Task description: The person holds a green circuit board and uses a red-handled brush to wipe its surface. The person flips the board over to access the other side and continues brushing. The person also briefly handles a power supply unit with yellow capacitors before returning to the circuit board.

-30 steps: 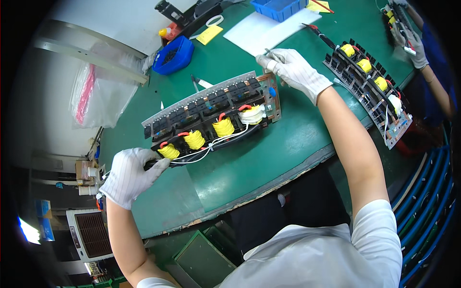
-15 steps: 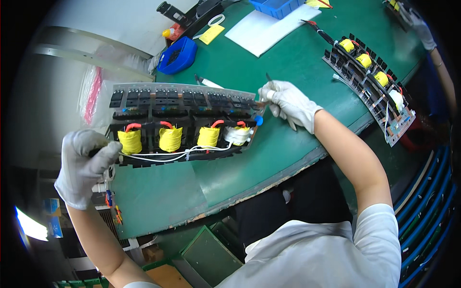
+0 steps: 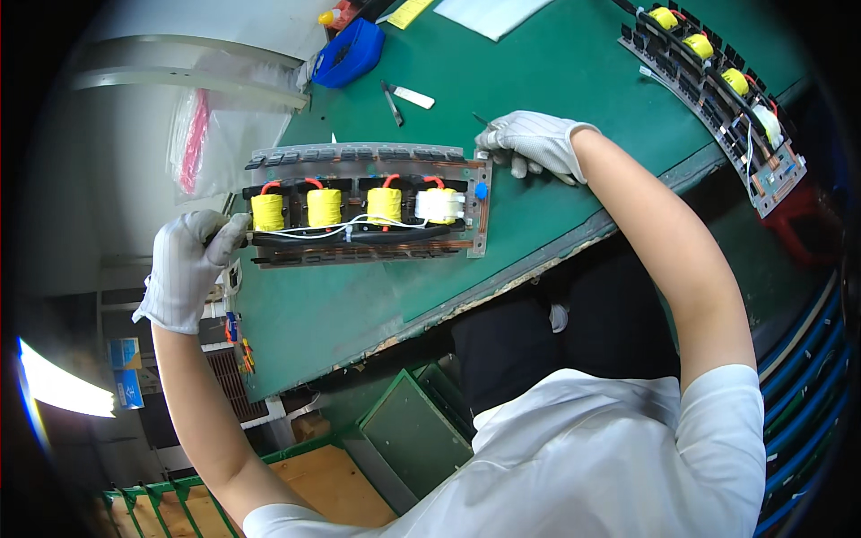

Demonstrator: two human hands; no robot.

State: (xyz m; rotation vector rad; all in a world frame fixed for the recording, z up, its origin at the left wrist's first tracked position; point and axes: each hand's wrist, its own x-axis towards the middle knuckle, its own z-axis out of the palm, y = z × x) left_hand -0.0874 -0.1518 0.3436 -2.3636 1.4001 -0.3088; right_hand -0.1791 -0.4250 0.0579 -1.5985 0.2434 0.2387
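A long circuit board [image 3: 359,248] carries black components, yellow-wrapped coils [image 3: 384,206], one white-wrapped coil [image 3: 439,206] and thin white wires. It is held over the near part of the green table. My left hand [image 3: 186,269], in a white glove, pinches the board's left end between thumb and fingers. At the far right corner, my gloved right hand [image 3: 534,148] has its fingers curled against the board's edge. A thin dark tip [image 3: 481,117] pokes out past that hand; the rest of it is hidden.
On the green table [image 3: 556,81], a similar board [image 3: 717,76] lies at the far right. Beyond my board are a white-handled tool [image 3: 413,97], a dark slim tool [image 3: 392,105], a blue bin [image 3: 350,52] and a white sheet [image 3: 493,13]. Plastic bags [image 3: 202,139] hang at left.
The board has tilted so its component rows show more edge-on, and its near edge has come up. Both hands have stayed at its ends. My view has shifted, with the table's far items moving up.
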